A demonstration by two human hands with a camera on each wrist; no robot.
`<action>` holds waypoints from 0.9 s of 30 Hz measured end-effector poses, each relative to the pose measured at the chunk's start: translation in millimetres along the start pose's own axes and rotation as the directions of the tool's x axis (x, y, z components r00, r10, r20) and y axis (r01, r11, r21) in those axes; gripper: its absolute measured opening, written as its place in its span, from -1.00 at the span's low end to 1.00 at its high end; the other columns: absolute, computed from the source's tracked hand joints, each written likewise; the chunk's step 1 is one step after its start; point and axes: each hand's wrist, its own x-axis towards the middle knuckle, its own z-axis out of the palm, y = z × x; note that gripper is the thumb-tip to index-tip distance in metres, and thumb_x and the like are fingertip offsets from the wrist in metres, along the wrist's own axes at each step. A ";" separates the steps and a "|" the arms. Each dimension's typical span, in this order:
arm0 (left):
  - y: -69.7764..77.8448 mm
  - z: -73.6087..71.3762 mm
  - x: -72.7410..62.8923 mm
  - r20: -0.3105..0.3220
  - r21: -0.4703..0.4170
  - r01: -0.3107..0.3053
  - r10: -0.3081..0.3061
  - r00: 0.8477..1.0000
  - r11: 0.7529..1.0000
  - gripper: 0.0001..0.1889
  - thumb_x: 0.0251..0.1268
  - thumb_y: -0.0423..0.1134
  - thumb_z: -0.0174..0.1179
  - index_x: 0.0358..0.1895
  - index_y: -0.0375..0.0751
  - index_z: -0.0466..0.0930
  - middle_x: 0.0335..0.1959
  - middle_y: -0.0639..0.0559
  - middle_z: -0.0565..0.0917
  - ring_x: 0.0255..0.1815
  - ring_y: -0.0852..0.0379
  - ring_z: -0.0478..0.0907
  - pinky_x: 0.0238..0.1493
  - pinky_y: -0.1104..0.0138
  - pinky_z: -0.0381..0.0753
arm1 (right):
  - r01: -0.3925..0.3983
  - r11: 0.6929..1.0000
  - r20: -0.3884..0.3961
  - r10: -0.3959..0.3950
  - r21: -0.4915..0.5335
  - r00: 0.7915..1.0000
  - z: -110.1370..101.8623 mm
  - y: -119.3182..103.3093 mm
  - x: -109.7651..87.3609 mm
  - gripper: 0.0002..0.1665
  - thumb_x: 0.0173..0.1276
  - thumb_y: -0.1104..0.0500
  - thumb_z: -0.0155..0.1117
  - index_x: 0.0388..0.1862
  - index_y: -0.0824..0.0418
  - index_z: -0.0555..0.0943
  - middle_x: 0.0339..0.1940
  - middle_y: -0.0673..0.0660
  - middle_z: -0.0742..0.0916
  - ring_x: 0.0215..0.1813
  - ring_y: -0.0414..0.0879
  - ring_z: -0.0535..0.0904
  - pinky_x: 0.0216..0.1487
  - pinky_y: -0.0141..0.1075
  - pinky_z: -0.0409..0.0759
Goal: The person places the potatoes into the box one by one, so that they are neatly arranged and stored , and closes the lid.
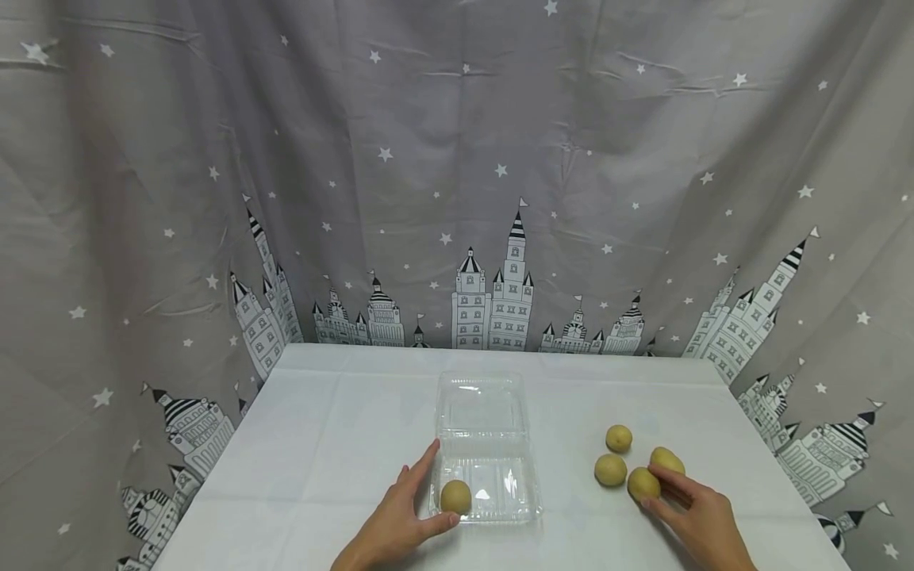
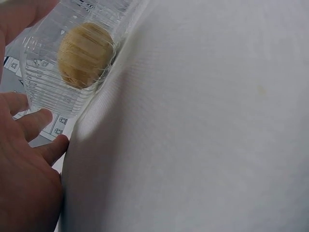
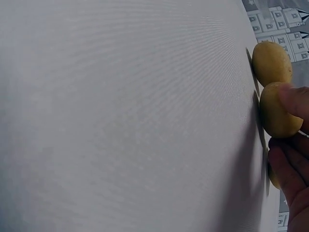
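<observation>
A clear plastic clamshell box [image 1: 516,472] lies unfolded on the table, its lid [image 1: 480,404] laid back away from me. One small yellow-brown potato [image 1: 455,497] sits in the near left corner of its base. At that corner my left hand [image 1: 393,517] touches the box's edge with thumb and fingers spread apart. To the right, my right hand [image 1: 700,519] pinches a potato [image 1: 643,484] between thumb and fingers. In the right wrist view this potato [image 3: 277,113] is close to the white cloth; whether it touches is unclear.
Beside the pinched potato lie a left potato [image 1: 610,470], a farther one [image 1: 619,438] and one partly behind my right fingers [image 1: 667,459]. White cloth [image 1: 321,452] covers the table. A grey curtain [image 1: 428,198] with stars and castles hangs behind it.
</observation>
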 end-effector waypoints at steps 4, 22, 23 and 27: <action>-1.9 0.7 0.6 0.001 0.006 0.007 -0.007 1.000 1.000 0.20 0.18 0.28 0.59 0.82 0.27 0.04 0.80 -0.21 0.17 0.68 -0.80 -0.08 0.46 -0.73 -0.01 | -0.018 1.000 0.022 0.018 0.004 1.000 -0.4 -1.1 -1.2 -0.32 0.30 0.02 0.71 0.29 0.34 0.74 0.26 0.34 0.82 0.23 0.22 0.82 0.16 -0.29 0.80; -2.0 -0.7 1.2 0.010 0.005 -0.004 0.004 1.000 1.000 0.20 0.19 0.29 0.58 0.82 0.30 0.02 0.81 -0.17 0.16 0.69 -0.79 -0.11 0.45 -0.74 -0.03 | 0.230 0.965 -0.051 -0.226 0.126 0.973 -17.0 -17.2 -0.5 -0.42 0.23 0.22 0.73 0.22 0.32 0.78 0.15 0.30 0.86 0.02 -0.47 0.76 0.03 -0.62 0.71; -1.9 -0.6 1.1 0.010 0.006 -0.003 0.003 1.000 1.000 0.20 0.19 0.29 0.58 0.82 0.30 0.02 0.81 -0.17 0.16 0.70 -0.79 -0.11 0.46 -0.74 -0.03 | 0.257 0.957 -0.064 -0.251 0.136 0.966 -17.2 -18.2 -0.3 -0.43 0.22 0.24 0.74 0.21 0.31 0.79 0.13 0.31 0.87 0.02 -0.46 0.77 0.03 -0.62 0.71; -1.8 -0.3 0.9 0.012 0.004 0.000 0.000 1.000 1.000 0.20 0.19 0.30 0.58 0.82 0.31 0.02 0.81 -0.17 0.16 0.69 -0.79 -0.11 0.45 -0.75 -0.03 | 0.322 0.933 -0.086 -0.312 0.158 0.946 -17.4 -23.9 1.0 -0.46 0.19 0.30 0.74 0.18 0.26 0.81 0.09 0.31 0.88 0.06 -0.47 0.76 0.02 -0.60 0.73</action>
